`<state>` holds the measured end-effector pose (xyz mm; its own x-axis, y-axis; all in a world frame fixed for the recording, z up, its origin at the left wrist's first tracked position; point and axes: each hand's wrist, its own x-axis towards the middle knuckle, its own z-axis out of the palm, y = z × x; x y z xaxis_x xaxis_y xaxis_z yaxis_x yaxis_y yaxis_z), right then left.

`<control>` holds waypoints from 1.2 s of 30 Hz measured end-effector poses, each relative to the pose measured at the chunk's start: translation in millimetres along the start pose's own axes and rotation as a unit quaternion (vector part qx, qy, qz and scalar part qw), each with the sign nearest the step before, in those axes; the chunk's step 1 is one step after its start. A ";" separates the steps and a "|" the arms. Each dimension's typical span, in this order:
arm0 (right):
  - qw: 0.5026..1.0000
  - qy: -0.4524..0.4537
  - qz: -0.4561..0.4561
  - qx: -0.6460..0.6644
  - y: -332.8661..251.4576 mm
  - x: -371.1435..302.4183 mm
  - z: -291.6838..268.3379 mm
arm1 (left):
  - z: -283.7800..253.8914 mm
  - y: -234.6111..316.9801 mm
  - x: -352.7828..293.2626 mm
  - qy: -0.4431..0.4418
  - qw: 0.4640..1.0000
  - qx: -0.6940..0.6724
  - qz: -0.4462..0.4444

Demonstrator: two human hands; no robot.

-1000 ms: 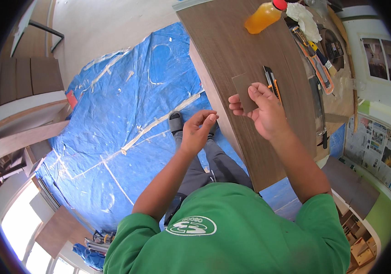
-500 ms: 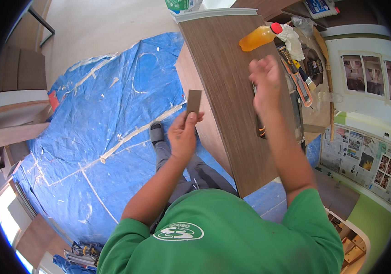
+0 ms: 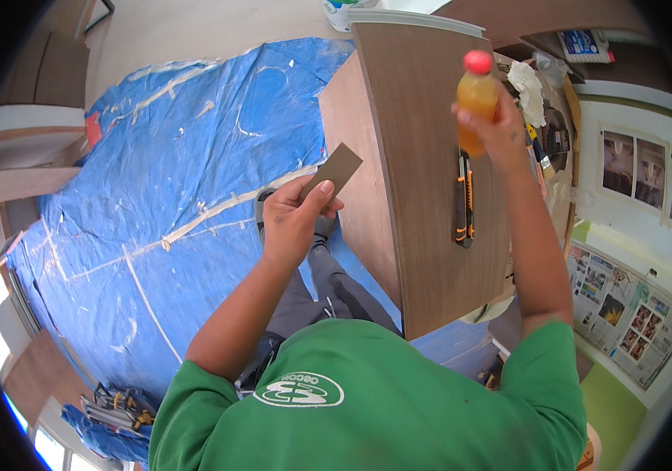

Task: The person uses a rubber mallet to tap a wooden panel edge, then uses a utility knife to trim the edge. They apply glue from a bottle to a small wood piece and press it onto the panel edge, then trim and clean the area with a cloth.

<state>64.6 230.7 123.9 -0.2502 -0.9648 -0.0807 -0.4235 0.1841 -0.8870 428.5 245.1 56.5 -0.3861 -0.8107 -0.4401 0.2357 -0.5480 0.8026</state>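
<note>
The left hand [image 3: 292, 224] is closed in a pinch on a small flat rectangular piece of brown wood veneer [image 3: 335, 170], thumb on the near face and the fingers behind it, so the piece sticks up and tilts away from the palm. It is held in the air just beside the left edge of the long brown wood-grain panel [image 3: 422, 196], which serves as the work surface, and does not touch it.

The right hand [image 3: 497, 129] has its grip wrapped tight around a clear plastic bottle of orange liquid with a red cap [image 3: 476, 98], held upright above the far part of the panel; the cap stands clear of the fingers.

On the panel, just below the bottle, lies an orange and black utility knife [image 3: 464, 200], lengthwise along the grain. Left of the panel, a crumpled blue plastic tarpaulin [image 3: 171, 173] covers the floor. Beyond the panel's far right edge sits a crumpled white cloth [image 3: 526, 88].
</note>
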 end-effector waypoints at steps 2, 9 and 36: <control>0.973 -0.111 -0.099 -0.178 -38.5 -17.0 4.1 | 5.4 9.1 -2.8 -0.005 1.000 -0.018 0.003; 0.865 -0.265 -0.120 -0.408 -117.5 -32.5 23.8 | 9.6 16.1 -8.8 -0.050 0.998 -0.032 0.024; 0.749 -0.343 -0.196 -0.532 -163.0 -4.5 52.8 | -11.9 26.6 -10.3 -0.100 0.995 0.004 -0.002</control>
<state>180.7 195.1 244.8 0.4264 -0.7864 -0.4469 -0.8929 -0.4451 -0.0686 449.5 236.4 77.7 -0.5566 -0.7512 -0.3549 0.2264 -0.5481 0.8052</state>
